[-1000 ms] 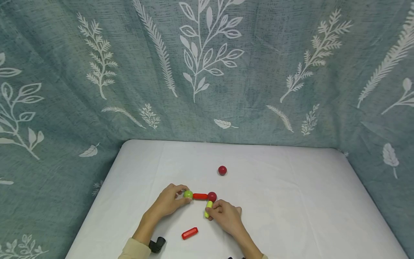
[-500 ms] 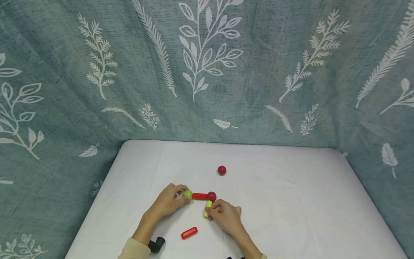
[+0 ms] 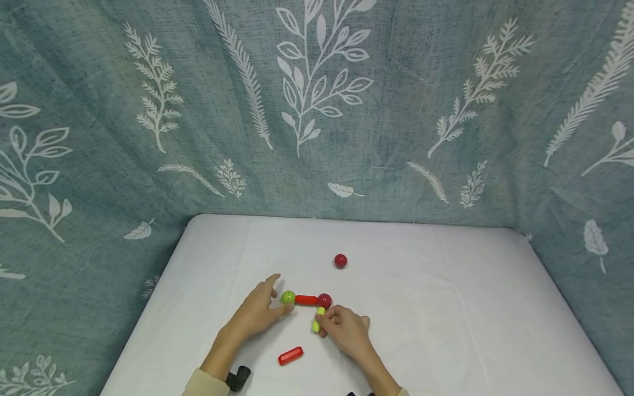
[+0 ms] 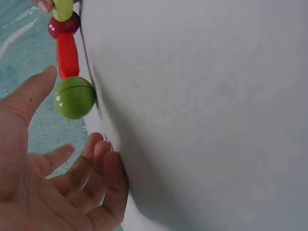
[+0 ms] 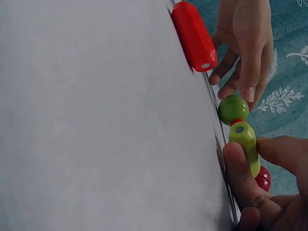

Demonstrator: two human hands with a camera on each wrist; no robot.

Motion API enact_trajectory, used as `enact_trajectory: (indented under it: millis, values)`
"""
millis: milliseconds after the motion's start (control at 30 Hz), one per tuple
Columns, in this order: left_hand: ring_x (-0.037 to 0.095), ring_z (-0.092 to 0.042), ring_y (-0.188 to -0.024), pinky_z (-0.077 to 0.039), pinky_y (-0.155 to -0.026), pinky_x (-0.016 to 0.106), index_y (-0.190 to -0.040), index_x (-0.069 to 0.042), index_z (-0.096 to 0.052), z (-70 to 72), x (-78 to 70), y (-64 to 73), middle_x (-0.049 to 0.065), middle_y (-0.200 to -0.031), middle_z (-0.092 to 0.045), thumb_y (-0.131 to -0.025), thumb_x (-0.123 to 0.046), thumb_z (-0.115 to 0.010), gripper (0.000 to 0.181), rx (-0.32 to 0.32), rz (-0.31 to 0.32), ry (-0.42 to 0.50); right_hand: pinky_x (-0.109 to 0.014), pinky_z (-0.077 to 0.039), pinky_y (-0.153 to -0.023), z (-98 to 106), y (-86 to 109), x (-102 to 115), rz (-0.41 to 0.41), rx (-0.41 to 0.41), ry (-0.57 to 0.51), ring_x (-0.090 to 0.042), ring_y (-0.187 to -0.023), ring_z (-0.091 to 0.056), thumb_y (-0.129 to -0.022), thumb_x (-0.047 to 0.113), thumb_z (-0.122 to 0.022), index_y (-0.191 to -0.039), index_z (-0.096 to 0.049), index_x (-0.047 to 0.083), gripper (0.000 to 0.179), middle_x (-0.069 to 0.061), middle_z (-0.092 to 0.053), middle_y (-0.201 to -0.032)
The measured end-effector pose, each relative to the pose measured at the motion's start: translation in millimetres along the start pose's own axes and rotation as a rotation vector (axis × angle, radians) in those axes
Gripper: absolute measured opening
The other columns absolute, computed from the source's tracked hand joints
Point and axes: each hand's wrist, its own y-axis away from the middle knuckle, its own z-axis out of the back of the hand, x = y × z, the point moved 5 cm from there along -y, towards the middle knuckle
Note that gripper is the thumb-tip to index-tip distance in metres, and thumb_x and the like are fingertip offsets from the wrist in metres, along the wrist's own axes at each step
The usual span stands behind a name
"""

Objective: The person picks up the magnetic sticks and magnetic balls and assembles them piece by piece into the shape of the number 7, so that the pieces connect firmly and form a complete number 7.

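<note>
A green ball [image 3: 288, 297], a red rod [image 3: 306, 300], a dark red ball [image 3: 324, 301] and a yellow-green rod [image 3: 316, 326] are joined in a chain with a corner at the dark red ball. My right hand [image 3: 348, 331] pinches the yellow-green rod between thumb and fingers; a round grey spot [image 5: 239, 129] shows on its free end. Around the green ball [image 4: 74, 98], my left hand [image 3: 257, 311] is spread, the thumb on its near side and the forefinger lifted off. In the left wrist view a gap shows between those fingers and the ball.
A loose red rod [image 3: 290, 356] lies on the white tabletop [image 3: 421, 308] in front of the chain. Farther back rests another dark red ball [image 3: 340, 261]. A black object [image 3: 239, 378] sits beside the left forearm, and a patterned curtain [image 3: 386, 110] hangs behind.
My left forefinger and thumb have come apart from the green ball, which they held before. The chain and my right hand's pinch on the yellow-green rod look the same.
</note>
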Motion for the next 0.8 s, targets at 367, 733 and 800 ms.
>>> enact_trajectory:
  millis: [367,733,800]
  values:
    - [0.017,-0.055,-0.097,-0.049,-0.081,0.040,-0.107,-0.024,-0.070,2.4,-14.1,35.4,-0.004,-0.108,-0.057,-0.087,-0.050,-0.075,0.034,0.072,-0.106,0.047,-0.044,-0.021,-0.073,0,-0.2,-2,-0.010,-0.001,0.009,-0.009,-0.059,-0.051,-0.095,0.038,-0.067,-0.085,-0.065,0.016,0.025,0.016,-0.063,-0.059]
    - [0.012,-0.053,-0.090,-0.046,-0.078,0.031,-0.098,-0.030,-0.071,-12.8,-19.0,54.8,-0.008,-0.098,-0.056,-0.078,-0.050,-0.083,0.031,0.326,-0.159,0.097,-0.044,-0.021,-0.073,-1,-0.2,-2,-0.001,-0.003,0.015,-0.008,-0.060,-0.051,-0.096,0.039,-0.067,-0.085,-0.064,0.016,0.025,0.017,-0.063,-0.060]
    - [0.012,-0.053,-0.087,-0.045,-0.075,0.029,-0.097,-0.029,-0.070,-14.2,-19.1,56.3,-0.008,-0.094,-0.056,-0.076,-0.047,-0.085,0.031,0.333,-0.170,0.089,-0.044,-0.021,-0.073,-1,-0.2,-3,-0.001,-0.003,0.014,-0.008,-0.060,-0.051,-0.095,0.039,-0.067,-0.085,-0.064,0.016,0.025,0.017,-0.063,-0.059]
